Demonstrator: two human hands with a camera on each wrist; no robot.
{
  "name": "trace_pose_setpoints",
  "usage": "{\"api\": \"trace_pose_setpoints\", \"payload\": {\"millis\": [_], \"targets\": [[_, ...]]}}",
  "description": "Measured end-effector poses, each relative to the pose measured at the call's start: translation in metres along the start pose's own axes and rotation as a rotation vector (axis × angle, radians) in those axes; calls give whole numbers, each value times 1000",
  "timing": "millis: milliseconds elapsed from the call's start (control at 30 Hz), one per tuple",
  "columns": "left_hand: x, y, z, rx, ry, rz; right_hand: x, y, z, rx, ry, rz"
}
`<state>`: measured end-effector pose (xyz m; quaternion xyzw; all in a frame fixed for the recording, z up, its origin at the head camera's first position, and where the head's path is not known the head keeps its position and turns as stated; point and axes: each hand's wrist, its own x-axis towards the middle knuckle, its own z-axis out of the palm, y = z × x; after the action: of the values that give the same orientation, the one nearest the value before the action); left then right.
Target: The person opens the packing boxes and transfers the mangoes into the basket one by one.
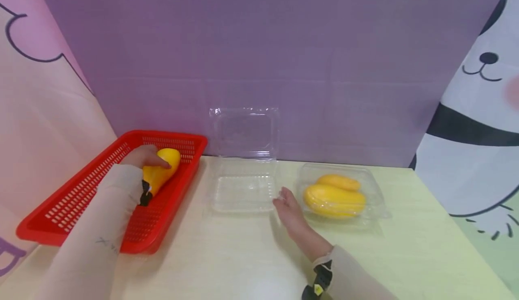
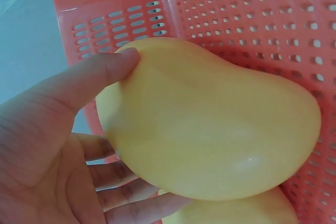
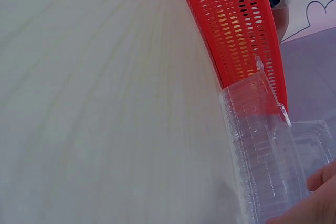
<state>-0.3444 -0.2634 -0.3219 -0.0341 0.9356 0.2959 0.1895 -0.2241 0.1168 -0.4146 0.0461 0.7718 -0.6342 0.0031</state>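
Observation:
In the red basket [image 1: 178, 210], my left hand [image 1: 143, 156] grips a smooth yellow mango [image 2: 210, 124], its thumb on the near end and its fingers curled along the side. Another yellow fruit [image 2: 247, 209] lies partly hidden below that mango. My right hand [image 1: 289, 212] is beside the right edge of a clear plastic clamshell box [image 1: 243, 192], whose lid [image 1: 245, 133] stands up behind it. Its fingers are loosely bent, with nothing seen between them; whether they touch the box's rim I cannot tell. In the right wrist view only part of that hand [image 3: 312, 205] shows.
To the right, a second clear box [image 1: 375, 187] contains a ridged yellow fruit [image 1: 334, 202] and a smaller yellow one [image 1: 338, 182]. A purple backdrop [image 1: 263, 43] rises behind the pale table [image 1: 227, 259]. Printed cloth [image 1: 470, 156] hangs at the sides.

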Motion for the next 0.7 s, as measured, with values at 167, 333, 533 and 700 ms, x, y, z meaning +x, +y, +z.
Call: {"api": "trace_pose_setpoints", "payload": {"millis": [167, 333, 533, 700], "targets": [[1, 1, 1, 167, 14, 23, -2, 0, 2, 14, 4, 0], [0, 0, 0, 197, 22, 29, -2, -2, 4, 22, -1, -1], [0, -4, -1, 191, 19, 55, -2, -2, 5, 13, -12, -7], [-3, -7, 0, 59, -29, 1, -3, -1, 4, 2, -24, 6]]}}
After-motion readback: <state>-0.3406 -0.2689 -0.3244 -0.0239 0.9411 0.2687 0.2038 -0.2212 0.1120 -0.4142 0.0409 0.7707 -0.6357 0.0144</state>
